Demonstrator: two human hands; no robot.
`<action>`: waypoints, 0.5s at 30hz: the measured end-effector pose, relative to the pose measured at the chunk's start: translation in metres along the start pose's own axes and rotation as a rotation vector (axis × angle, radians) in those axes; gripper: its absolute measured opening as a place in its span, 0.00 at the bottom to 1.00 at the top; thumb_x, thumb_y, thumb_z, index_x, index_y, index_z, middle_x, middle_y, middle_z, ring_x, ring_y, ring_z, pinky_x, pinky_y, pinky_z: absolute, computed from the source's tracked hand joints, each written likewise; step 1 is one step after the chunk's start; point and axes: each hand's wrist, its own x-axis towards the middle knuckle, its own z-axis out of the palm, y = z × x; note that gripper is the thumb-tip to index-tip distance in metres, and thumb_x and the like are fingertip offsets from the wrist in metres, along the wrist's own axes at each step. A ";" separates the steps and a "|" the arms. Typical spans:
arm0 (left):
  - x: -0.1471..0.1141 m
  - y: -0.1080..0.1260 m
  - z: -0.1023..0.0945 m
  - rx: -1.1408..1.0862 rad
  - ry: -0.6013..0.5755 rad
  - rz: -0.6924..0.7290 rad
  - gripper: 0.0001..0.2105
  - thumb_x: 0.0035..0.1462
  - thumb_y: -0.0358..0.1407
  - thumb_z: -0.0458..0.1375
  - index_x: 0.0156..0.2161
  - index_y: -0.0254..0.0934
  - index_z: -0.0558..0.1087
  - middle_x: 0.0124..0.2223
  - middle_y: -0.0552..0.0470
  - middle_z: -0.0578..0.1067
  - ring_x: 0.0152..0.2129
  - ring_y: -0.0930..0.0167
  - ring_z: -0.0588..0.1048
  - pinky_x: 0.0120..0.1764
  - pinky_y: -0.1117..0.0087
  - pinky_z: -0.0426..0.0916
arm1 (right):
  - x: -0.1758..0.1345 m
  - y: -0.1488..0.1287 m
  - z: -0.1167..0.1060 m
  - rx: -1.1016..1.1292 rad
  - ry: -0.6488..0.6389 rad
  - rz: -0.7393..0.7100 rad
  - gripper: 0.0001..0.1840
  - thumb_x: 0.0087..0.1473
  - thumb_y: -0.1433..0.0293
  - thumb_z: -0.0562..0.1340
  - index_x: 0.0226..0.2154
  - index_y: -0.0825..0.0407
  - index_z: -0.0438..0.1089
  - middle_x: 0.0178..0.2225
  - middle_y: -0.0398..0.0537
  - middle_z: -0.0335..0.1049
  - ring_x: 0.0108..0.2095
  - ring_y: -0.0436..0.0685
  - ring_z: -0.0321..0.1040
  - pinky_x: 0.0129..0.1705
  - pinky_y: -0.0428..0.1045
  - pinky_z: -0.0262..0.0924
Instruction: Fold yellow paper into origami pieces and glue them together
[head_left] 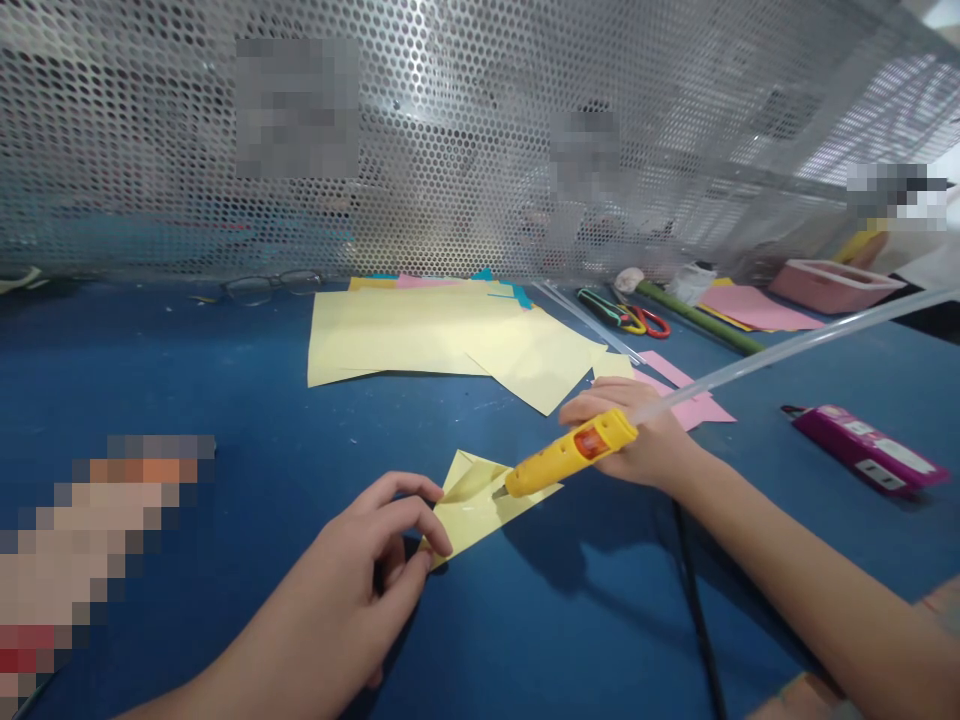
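Observation:
A yellow hot glue gun (562, 458) is in my right hand (645, 435), its nozzle pointing down and left. The nozzle tip meets, or hovers just over, a folded piece of pale yellow paper (476, 522) on the blue table. From the gun's rear a long clear glue stick (795, 345) sticks out to the upper right. My left hand (375, 550) pinches the paper's left corner between thumb and fingers. A small shiny patch on the paper lies near the nozzle. The gun's handle is mostly hidden by my right hand.
Large pale yellow sheets (397, 330) lie at the back, with scissors (622, 315), a green stem-like rod (697, 318) and pink paper (757, 305) to their right. A pink basket (836, 285) and a purple packet (862, 450) sit right. A black cord (697, 610) runs below my right arm. Perforated metal (450, 150) stands behind.

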 end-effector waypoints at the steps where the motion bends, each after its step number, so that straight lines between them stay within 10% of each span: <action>1: 0.001 0.000 0.000 0.000 0.003 0.001 0.10 0.56 0.44 0.55 0.33 0.40 0.73 0.48 0.49 0.70 0.12 0.82 0.64 0.07 0.79 0.64 | -0.001 0.000 0.001 0.009 -0.005 -0.001 0.07 0.53 0.75 0.57 0.28 0.49 0.67 0.21 0.42 0.73 0.19 0.51 0.63 0.25 0.47 0.57; 15: -0.011 0.021 0.004 0.013 0.095 -0.015 0.12 0.57 0.43 0.52 0.31 0.40 0.74 0.48 0.52 0.69 0.15 0.83 0.62 0.09 0.84 0.62 | -0.010 0.003 0.006 0.030 -0.056 0.082 0.15 0.67 0.59 0.60 0.35 0.54 0.70 0.29 0.40 0.70 0.25 0.48 0.67 0.31 0.47 0.67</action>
